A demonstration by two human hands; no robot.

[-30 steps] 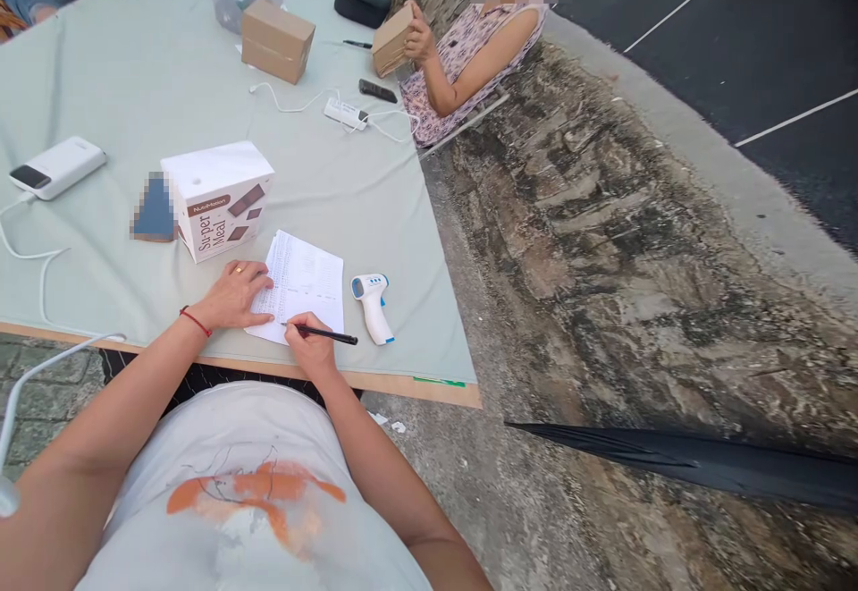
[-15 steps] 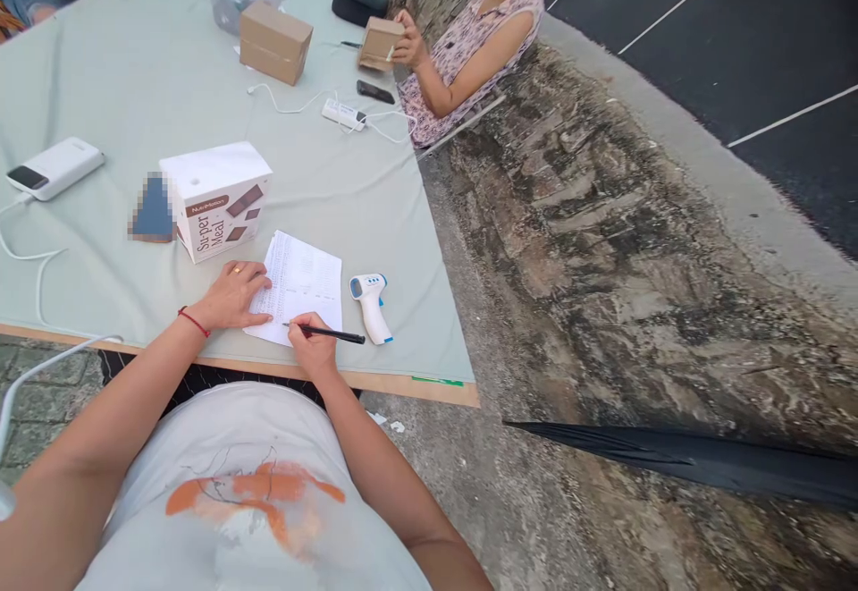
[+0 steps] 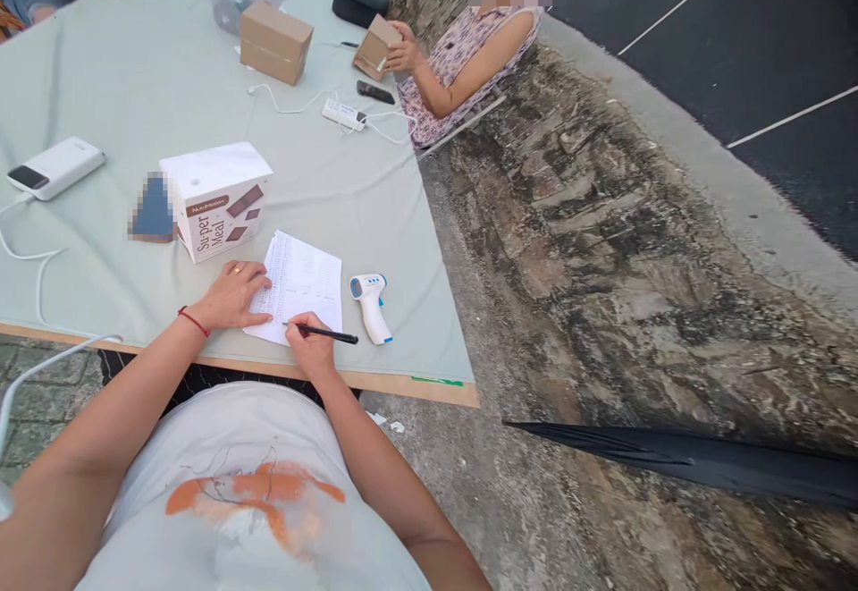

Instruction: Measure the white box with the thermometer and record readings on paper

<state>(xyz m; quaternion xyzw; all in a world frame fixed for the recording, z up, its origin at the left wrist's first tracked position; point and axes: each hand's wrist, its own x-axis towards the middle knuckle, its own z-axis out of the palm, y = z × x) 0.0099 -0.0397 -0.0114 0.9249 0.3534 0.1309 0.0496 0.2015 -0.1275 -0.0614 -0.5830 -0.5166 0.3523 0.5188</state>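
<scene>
A sheet of paper (image 3: 305, 274) with rows of small writing lies near the front edge of the table. My left hand (image 3: 234, 294) rests flat on its left side, fingers spread, with nothing held. Pinched in my right hand (image 3: 312, 348) is a black pen (image 3: 332, 333), its tip on the lower part of the sheet. Just right of the paper lies a white and blue infrared thermometer (image 3: 371, 308). Behind my left hand stands a white box (image 3: 218, 198) printed "Su-per Meal".
A white power bank (image 3: 57, 168) with a cable lies at the left. Farther back are a brown carton (image 3: 274, 41), a plastic bin (image 3: 224, 5), a black case (image 3: 358, 3) and a phone (image 3: 375, 91). Across the table, a person (image 3: 462, 72) holds a small brown box (image 3: 376, 47).
The pen and my right hand have shifted slightly left on the paper. My left hand has stayed put. Across the table, the person has tilted the small brown box.
</scene>
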